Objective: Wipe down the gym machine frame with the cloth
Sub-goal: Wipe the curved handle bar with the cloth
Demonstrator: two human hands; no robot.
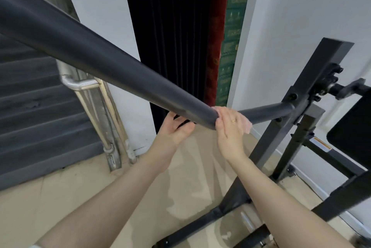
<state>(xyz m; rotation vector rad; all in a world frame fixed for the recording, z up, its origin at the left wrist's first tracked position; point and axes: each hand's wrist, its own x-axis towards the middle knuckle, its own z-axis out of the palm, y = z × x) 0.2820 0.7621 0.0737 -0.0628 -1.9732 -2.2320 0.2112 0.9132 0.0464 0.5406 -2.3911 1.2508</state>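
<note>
- Foam sleeve [104,63], dark grey and thick, slants from the upper left corner, closest to the camera, down to its end at the middle of the view.
- Bar [267,112] of bare dark metal comes out of the sleeve's end and runs right, bending up to meet the frame.
- Right hand [230,127] lies over the bar just past the sleeve's end, fingers fairly straight and draped across it, with a ring [233,121] on one finger.
- Cloth [244,122], pale pink, sits on the bar under the right hand; its edge shows beyond the fingers on the side away from the sleeve.
- Right grip: flat and pressing the cloth to the bar rather than curled tight around it.
- Left hand [174,129] is under the sleeve's end, palm up, with fingers reaching up behind the sleeve.
- Left grip: cupped loosely against the underside of the sleeve; how far the fingers wrap behind it cannot be told.
- Frame [301,95], black square tubing with bolts, stands right of the bar, its feet on the floor below.
- Pad [353,127], black, is fixed right of the frame.
- Floor [60,197] is beige tile beneath both forearms.
- Curtain [170,27], dark and pleated, hangs behind the sleeve.
- Stairs [30,117] with a steel railing [90,91] rise left of the curtain.
</note>
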